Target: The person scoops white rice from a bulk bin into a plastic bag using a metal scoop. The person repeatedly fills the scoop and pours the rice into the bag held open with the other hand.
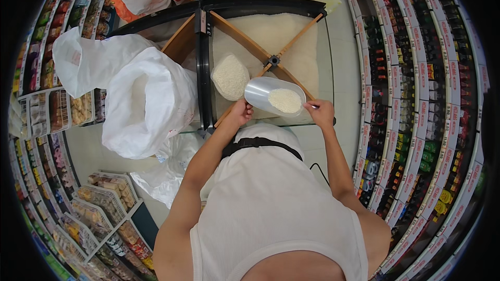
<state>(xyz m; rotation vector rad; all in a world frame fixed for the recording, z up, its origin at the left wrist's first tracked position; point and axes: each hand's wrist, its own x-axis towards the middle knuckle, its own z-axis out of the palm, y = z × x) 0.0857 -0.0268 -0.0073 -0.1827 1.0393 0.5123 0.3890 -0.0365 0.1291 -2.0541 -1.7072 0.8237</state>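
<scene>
My right hand [321, 112] grips the handle at the right end of a clear scoop [259, 89]. A heap of white rice [285, 100] lies in the scoop, towards the handle end. My left hand [241, 112] has its fingers curled at the scoop's left end, thumb and forefinger close to the edge. Whether it pinches the scoop or the bag beside it, I cannot tell. Just beyond that hand is a rounded clear bag of rice [230, 77]. Scoop and bag are over a glass-sided bin [331, 58] of pale grain, split by crossed wooden dividers [295, 41].
A large white woven sack [152, 97], mouth open, stands at left; another white sack [97, 58] slumps behind it. A black frame post [204, 74] bounds the bin's left side. Bottle shelves [414, 97] line the right; wire baskets [105, 191] of packaged goods are lower left.
</scene>
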